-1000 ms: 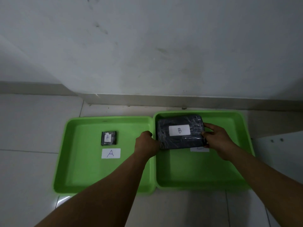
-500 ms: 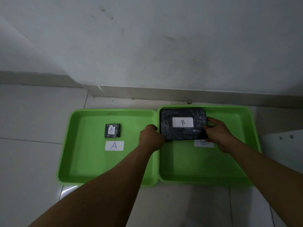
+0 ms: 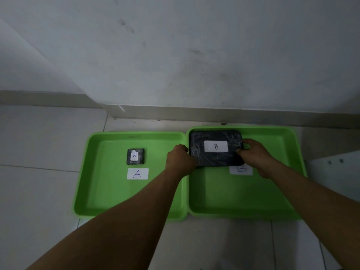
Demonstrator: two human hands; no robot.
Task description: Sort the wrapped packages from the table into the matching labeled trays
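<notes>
Black film-wrapped package B (image 3: 216, 149) sits in the far left corner of the right tray (image 3: 243, 193), its long axis running left to right, parallel to the tray's far wall. It partly covers the tray's own paper label (image 3: 241, 170), of which only the lower portion shows; that letter cannot be read with certainty, though the package's white label clearly reads B.

Left hand (image 3: 180, 162) is closed around the package's left short edge, right at the divide between the two trays. Right hand (image 3: 257, 157) pinches the right short edge, thumb on the top face and fingers curled behind. Both hands therefore hold the package by its ends, across its long axis. Whether the underside rests fully on the tray floor or hangs just above it cannot be determined.

Small package A (image 3: 135, 156) lies in the left tray (image 3: 109, 191), just beyond that tray's label A (image 3: 137, 173), apart from both hands.

Assessment: placement of package B appears near complete, and the release turns on both hands drawing outward along the long axis. The left hand has little room, the tray wall lying beside it; the right has open tray floor. No further packages are visible on the tiled surface (image 3: 39, 143).
</notes>
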